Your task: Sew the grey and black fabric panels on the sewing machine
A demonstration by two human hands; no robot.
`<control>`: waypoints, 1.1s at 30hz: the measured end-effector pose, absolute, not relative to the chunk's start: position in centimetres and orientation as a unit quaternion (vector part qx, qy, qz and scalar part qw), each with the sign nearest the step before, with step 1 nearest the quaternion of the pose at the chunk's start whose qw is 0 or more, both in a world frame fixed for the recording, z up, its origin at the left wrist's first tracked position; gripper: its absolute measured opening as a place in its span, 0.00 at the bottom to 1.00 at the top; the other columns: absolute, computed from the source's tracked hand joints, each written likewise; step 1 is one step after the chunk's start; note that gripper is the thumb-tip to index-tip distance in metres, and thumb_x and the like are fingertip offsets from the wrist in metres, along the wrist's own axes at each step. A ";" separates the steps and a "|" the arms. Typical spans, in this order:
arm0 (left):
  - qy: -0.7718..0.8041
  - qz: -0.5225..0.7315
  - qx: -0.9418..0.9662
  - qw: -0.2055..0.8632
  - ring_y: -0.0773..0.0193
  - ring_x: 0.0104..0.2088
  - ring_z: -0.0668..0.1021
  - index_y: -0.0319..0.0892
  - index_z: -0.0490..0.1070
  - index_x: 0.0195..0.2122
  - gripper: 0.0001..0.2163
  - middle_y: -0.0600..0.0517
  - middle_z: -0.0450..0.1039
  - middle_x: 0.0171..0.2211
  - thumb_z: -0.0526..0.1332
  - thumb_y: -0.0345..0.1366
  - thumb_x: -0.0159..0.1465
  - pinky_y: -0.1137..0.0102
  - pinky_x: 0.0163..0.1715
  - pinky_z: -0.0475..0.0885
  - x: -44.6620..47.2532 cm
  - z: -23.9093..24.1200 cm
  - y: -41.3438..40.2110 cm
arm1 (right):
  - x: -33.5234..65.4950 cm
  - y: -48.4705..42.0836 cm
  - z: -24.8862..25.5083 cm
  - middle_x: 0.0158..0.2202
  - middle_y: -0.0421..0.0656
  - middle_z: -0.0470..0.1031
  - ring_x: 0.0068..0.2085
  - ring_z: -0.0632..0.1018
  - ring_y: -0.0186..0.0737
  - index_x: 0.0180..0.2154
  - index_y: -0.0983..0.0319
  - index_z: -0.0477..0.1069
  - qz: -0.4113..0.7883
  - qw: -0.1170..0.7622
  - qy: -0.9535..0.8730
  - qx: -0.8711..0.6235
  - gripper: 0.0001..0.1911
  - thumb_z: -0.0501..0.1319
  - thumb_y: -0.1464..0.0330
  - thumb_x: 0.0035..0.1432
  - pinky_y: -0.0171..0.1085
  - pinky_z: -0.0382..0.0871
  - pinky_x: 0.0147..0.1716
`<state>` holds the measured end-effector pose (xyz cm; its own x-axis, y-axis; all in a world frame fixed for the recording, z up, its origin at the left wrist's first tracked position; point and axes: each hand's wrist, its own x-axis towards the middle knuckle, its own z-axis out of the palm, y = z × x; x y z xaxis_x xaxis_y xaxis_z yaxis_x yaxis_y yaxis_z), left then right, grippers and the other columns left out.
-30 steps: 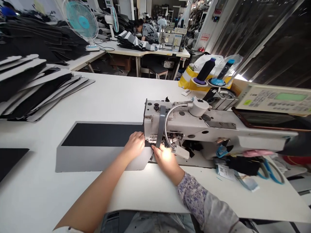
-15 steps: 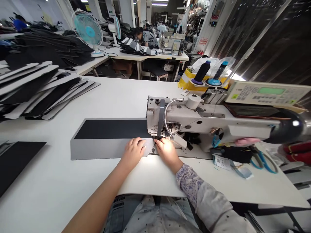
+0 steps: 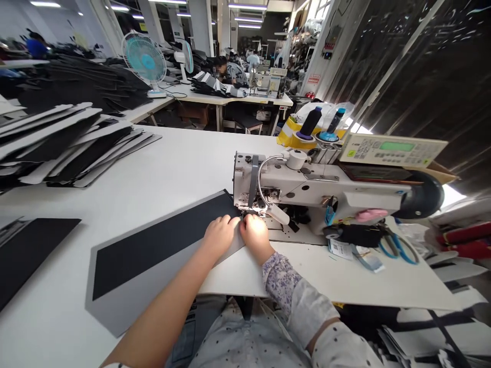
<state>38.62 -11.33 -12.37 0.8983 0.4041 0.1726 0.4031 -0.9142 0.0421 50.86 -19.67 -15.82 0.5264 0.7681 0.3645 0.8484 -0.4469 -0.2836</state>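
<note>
A long grey fabric panel (image 3: 140, 291) with a black strip (image 3: 161, 245) along it lies slanted on the table, its far right end under the head of the sewing machine (image 3: 284, 179). On the panel, just left of the presser foot, my left hand (image 3: 220, 236) is closed with curled fingers, its thumb towards the needle area. My right hand (image 3: 256, 236) is closed at the panel's right end, right below the machine head; its fingertips are partly hidden. The two hands almost touch. The needle and the stitch line cannot be made out.
Stacked grey and black panels (image 3: 76, 145) lie at the left, and a dark panel (image 3: 34, 250) nearer me. Blue-handled scissors (image 3: 401, 249) and labels (image 3: 341, 249) are at the right. Thread cones (image 3: 310, 122) stand behind the machine. A fan (image 3: 146, 61) and a person (image 3: 236, 71) are farther back.
The panel has turned, its left end swinging towards me, so it lies slanted. My left hand has moved right, up to the right hand, its fingers now curled. The camera view has shifted slightly.
</note>
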 end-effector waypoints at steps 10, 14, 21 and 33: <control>0.229 0.129 0.964 0.028 0.56 0.40 0.70 0.52 0.72 0.51 0.15 0.47 0.71 0.41 0.54 0.34 0.65 0.62 0.39 0.66 39.6 -13.4 -11.0 | 49.0 -21.4 -15.2 0.35 0.49 0.72 0.38 0.72 0.45 0.44 0.67 0.73 -0.065 0.230 -0.556 -0.796 0.13 0.55 0.74 0.58 0.41 0.67 0.40; 0.214 0.141 0.965 0.048 0.55 0.48 0.70 0.48 0.71 0.52 0.17 0.47 0.71 0.50 0.54 0.31 0.64 0.60 0.46 0.67 39.1 -13.7 -11.7 | 48.5 -23.2 -15.2 0.42 0.49 0.73 0.43 0.72 0.46 0.46 0.65 0.72 -0.038 0.275 -0.563 -0.778 0.15 0.56 0.74 0.57 0.42 0.67 0.44; 0.128 0.126 0.979 0.094 0.59 0.58 0.68 0.46 0.68 0.55 0.20 0.51 0.68 0.57 0.48 0.27 0.65 0.59 0.56 0.64 38.3 -14.7 -11.8 | 49.8 -23.7 -15.5 0.42 0.47 0.77 0.43 0.74 0.42 0.41 0.63 0.73 0.002 0.343 -0.574 -0.743 0.07 0.58 0.73 0.61 0.42 0.67 0.46; 0.108 0.169 0.971 0.133 0.61 0.47 0.73 0.46 0.75 0.46 0.22 0.52 0.76 0.45 0.50 0.19 0.57 0.63 0.50 0.69 40.5 -14.6 -7.9 | 56.7 -28.8 -16.2 0.39 0.50 0.75 0.42 0.73 0.50 0.39 0.62 0.74 -0.138 0.287 -0.466 -0.825 0.11 0.53 0.68 0.63 0.48 0.67 0.44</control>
<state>40.52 -7.94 -14.62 0.9196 0.2547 0.2990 0.1646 -0.9411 0.2954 56.67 -28.77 -16.24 0.5274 0.6902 0.4954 0.8487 -0.4007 -0.3452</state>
